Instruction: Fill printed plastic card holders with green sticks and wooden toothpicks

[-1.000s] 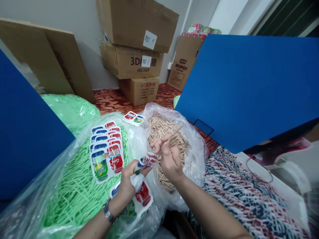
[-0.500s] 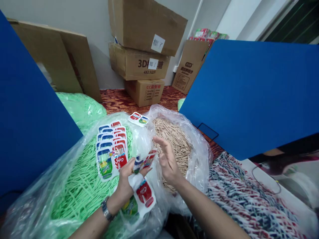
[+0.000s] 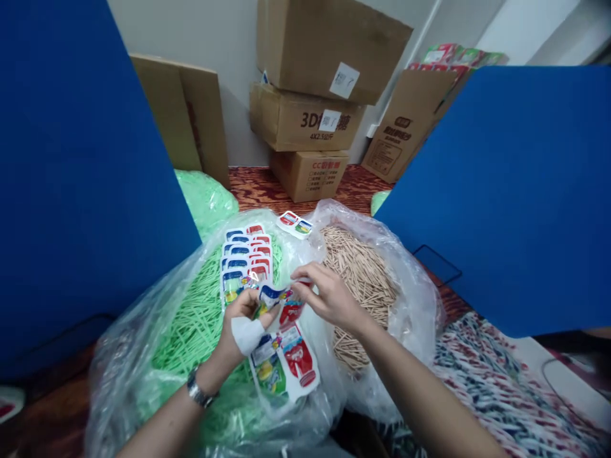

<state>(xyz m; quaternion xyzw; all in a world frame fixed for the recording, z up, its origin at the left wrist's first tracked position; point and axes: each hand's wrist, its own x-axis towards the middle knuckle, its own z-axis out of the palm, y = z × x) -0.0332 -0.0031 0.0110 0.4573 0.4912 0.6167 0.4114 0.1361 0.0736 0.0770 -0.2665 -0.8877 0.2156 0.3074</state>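
Observation:
Between both hands is a printed cola-and-lemon plastic packet point(image 3: 289, 308). My left hand point(image 3: 243, 324), with a white wrap round its thumb base and a metal watch at the wrist, is closed on the packet's left side. The fingers of my right hand point(image 3: 329, 294) pinch its upper right edge. Just below lies another such packet point(image 3: 301, 364) on the clear bag. Several overlapping packets point(image 3: 245, 257) rest on green sticks point(image 3: 186, 337) in a large clear bag. One more packet point(image 3: 294, 224) lies farther back.
A second clear bag of tan sticks point(image 3: 358, 280) stands right of my hands. Stacked cardboard boxes point(image 3: 310, 121) are behind. Blue panels point(image 3: 515, 191) flank both sides. Red-white-blue packed items point(image 3: 506, 388) lie at lower right.
My right hand has closed from an open pose onto the held packet's right edge. The packet now faces me more flatly. The view has swung left.

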